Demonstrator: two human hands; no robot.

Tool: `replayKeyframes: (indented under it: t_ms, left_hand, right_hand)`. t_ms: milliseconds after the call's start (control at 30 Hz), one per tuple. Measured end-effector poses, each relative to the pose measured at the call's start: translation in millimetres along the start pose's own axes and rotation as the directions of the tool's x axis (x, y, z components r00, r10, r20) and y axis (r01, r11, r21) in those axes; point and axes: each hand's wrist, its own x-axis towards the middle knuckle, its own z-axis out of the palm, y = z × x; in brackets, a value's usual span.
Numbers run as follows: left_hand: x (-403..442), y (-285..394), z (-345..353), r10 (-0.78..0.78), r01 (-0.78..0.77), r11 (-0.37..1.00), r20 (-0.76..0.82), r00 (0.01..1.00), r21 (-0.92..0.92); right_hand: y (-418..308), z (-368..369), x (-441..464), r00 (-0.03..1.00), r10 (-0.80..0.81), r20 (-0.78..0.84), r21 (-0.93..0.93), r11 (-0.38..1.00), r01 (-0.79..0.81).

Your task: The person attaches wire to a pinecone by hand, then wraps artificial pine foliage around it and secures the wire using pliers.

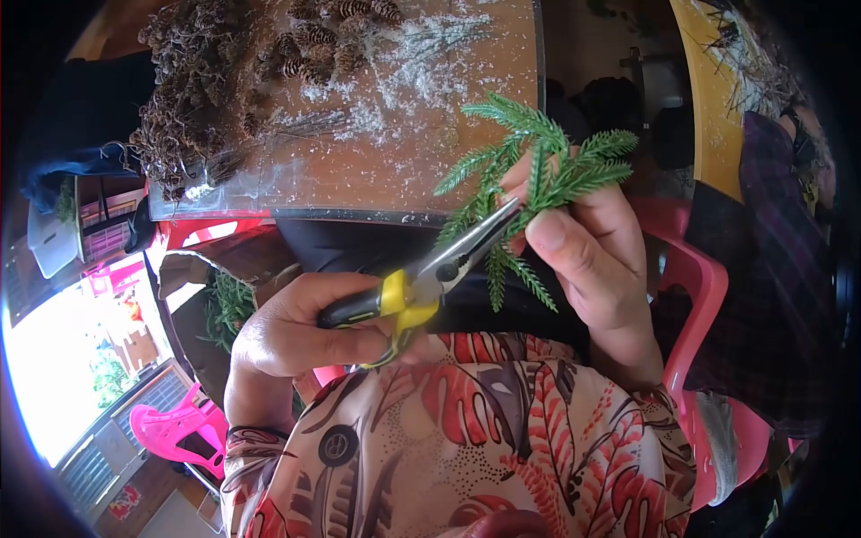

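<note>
In my left hand (pixel 305 327) is a pair of long-nose pliers (pixel 426 285) with yellow and black handles, the fingers wrapped round the grips. The plier jaws point up and to the right, their tips in among the needles of a green artificial pine sprig (pixel 538 170). Thumb and fingers of my right hand (pixel 596 242) pinch this sprig near its middle, and its several branches spread outward. Whether the jaws grip a stem is hidden by the needles. Both hands are in front of my patterned shirt, by the table's near edge.
On the wooden table (pixel 359 184) lie a heap of brown twiggy material (pixel 193 81), several pine cones (pixel 314 40) and white flakes (pixel 404 85). A cardboard box (pixel 184 269) with green sprigs stands at left. A pink chair (pixel 708 296) and a person in a plaid sleeve (pixel 780 206) are at right.
</note>
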Motion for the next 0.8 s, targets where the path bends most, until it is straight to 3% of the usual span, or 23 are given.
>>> replayKeyframes:
  t_ms: [67, 100, 233, 333, 467, 500, 600, 800]
  left_hand:
    - [1.0, -1.9, 2.0, 0.047, -0.034, 0.98, 0.061, 0.997, -0.198]
    - [1.1, -1.7, 3.5, 0.047, -0.034, 0.98, 0.061, 0.997, -0.198]
    - [1.7, -0.4, 12.0, 0.062, -0.063, 0.998, -0.054, 0.997, -0.01]
    - [3.5, -2.9, 18.7, 0.177, -0.161, 0.981, -0.154, 0.972, 0.109]
    - [2.5, -4.3, 19.7, 0.213, -0.146, 0.947, -0.222, 0.952, 0.285]
    - [2.2, -3.9, 19.7, 0.213, -0.146, 0.947, -0.222, 0.951, 0.285]
    - [1.1, -1.4, 19.0, 0.176, -0.168, 0.984, -0.152, 0.973, 0.062]
    - [2.3, -2.2, 18.5, 0.158, -0.139, 0.983, -0.165, 0.973, 0.122]
  right_hand:
    - [-3.1, 0.6, 0.2, 0.999, 0.041, 0.018, -0.017, 0.999, -0.04]
    - [-3.6, 0.8, 0.2, 0.998, 0.06, 0.026, -0.025, 0.998, -0.06]
    - [3.8, 2.5, 0.6, 0.999, -0.008, -0.054, -0.003, 1.0, 0.008]
    - [6.8, 2.6, 1.2, 0.998, -0.043, -0.052, 0.025, 0.999, 0.045]
    - [5.9, 0.8, 1.6, 0.998, -0.042, -0.048, 0.025, 0.999, 0.043]
    - [5.3, 0.7, 1.8, 0.998, -0.032, -0.045, 0.017, 0.999, 0.033]
    - [2.1, 2.1, 2.4, 0.999, -0.007, -0.04, 0.012, 1.0, 0.008]
    - [4.9, 0.7, 2.4, 0.999, 0.014, -0.038, 0.039, 0.999, -0.013]
